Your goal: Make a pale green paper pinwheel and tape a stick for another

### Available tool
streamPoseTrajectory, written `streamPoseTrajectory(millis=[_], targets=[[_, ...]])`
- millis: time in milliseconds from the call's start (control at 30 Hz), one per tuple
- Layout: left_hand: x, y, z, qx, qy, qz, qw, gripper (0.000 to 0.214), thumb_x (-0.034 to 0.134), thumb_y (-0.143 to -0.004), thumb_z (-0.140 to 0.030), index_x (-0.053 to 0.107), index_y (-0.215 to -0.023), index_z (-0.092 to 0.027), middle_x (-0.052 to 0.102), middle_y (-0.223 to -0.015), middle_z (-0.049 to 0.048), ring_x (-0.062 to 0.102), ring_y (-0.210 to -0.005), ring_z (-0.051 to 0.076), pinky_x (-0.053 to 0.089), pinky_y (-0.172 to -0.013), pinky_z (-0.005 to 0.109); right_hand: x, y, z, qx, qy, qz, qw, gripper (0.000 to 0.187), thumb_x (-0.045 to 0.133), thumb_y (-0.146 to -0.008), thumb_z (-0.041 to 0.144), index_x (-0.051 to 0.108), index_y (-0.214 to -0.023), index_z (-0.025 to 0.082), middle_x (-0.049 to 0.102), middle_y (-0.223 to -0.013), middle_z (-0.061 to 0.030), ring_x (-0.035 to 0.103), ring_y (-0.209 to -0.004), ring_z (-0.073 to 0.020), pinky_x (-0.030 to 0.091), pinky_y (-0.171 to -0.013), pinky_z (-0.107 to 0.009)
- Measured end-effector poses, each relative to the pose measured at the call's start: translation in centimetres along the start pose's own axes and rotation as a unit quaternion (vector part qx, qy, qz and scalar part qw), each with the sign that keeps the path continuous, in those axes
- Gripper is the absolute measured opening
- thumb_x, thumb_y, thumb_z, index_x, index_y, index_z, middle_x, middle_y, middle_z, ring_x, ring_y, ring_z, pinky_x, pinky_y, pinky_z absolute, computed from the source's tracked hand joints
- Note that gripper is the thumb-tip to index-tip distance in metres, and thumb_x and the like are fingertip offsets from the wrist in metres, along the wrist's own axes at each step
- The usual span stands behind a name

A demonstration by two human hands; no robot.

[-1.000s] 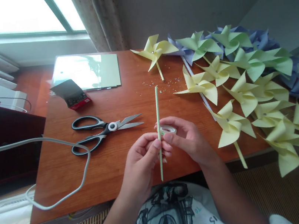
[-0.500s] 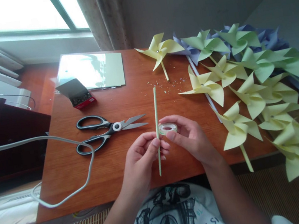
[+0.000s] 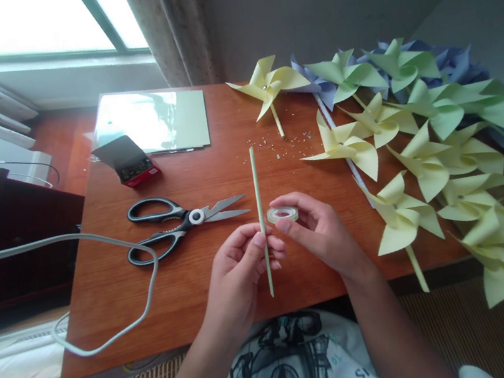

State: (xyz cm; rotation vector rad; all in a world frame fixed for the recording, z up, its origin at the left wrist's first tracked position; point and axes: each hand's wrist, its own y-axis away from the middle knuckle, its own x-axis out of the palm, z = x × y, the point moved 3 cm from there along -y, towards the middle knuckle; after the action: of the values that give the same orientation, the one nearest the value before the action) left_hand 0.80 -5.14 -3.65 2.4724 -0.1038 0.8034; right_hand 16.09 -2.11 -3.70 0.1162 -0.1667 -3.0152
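My left hand (image 3: 245, 256) pinches a thin pale green rolled paper stick (image 3: 255, 182) below its middle, holding it upright over the table. Just right of the stick, my right hand (image 3: 316, 223) grips a small roll of clear tape (image 3: 283, 213) between thumb and fingers. A narrow gap shows between roll and stick; whether a strip of tape joins them I cannot tell. To the left lie black-and-grey scissors (image 3: 185, 219), blades spread and their tips close to the stick.
Several paper pinwheels (image 3: 395, 212), yellow, green and purple, crowd the right side. One yellow pinwheel (image 3: 265, 88) lies at the back near scattered paper bits (image 3: 290, 145). An opened red box (image 3: 138, 171) and paper sheets (image 3: 185, 120) sit back left. A white cable (image 3: 151, 292) crosses the left edge.
The paper stick has turned from a slight tilt to upright, its top shifting left. The small gap between it and the tape roll has widened. Both hands keep their grip.
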Motion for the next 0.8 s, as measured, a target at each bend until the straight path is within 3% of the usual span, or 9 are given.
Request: streamPoseTrajectory(millis=[267,600,800], targets=[[-0.1,-0.2,0.1,-0.003,0.007,0.021,1.0,0.013,0.063,-0.096,-0.025,0.07,-0.095,-0.015,0.069,-0.077,0.0024,0.06,-0.065,0.008,0.052,-0.064,0.015,-0.1,0.2,0.3,-0.031,0.054,-0.004,0.998,0.025,0.071,-0.09,0.038,0.069,-0.11,0.022,0.068,-0.111,-0.0062,0.067,-0.101,-0.0227,0.054,-0.087,-0.035],[0.2,0.0,0.2,0.018,0.009,0.011,1.0,0.01,0.064,-0.096,-0.023,0.072,-0.098,-0.017,0.069,-0.078,0.0019,0.062,-0.071,0.01,0.053,-0.063,0.017,0.0,0.8,2.7,-0.13,0.175,-0.044,0.975,0.028,0.074,-0.086,0.031,0.067,-0.111,0.021,0.063,-0.108,-0.0064,0.063,-0.102,-0.0227,0.051,-0.089,-0.035],[0.1,0.0,0.2,0.05,-0.02,-0.023,0.998,0.011,0.071,-0.091,-0.026,0.073,-0.097,-0.017,0.067,-0.079,0.0011,0.06,-0.069,0.009,0.052,-0.06,0.016,0.2,1.2,2.8,-0.132,0.174,-0.04,0.975,0.029,0.073,-0.085,0.024,0.062,-0.112,0.02,0.063,-0.107,-0.0051,0.063,-0.098,-0.0207,0.051,-0.087,-0.033]])
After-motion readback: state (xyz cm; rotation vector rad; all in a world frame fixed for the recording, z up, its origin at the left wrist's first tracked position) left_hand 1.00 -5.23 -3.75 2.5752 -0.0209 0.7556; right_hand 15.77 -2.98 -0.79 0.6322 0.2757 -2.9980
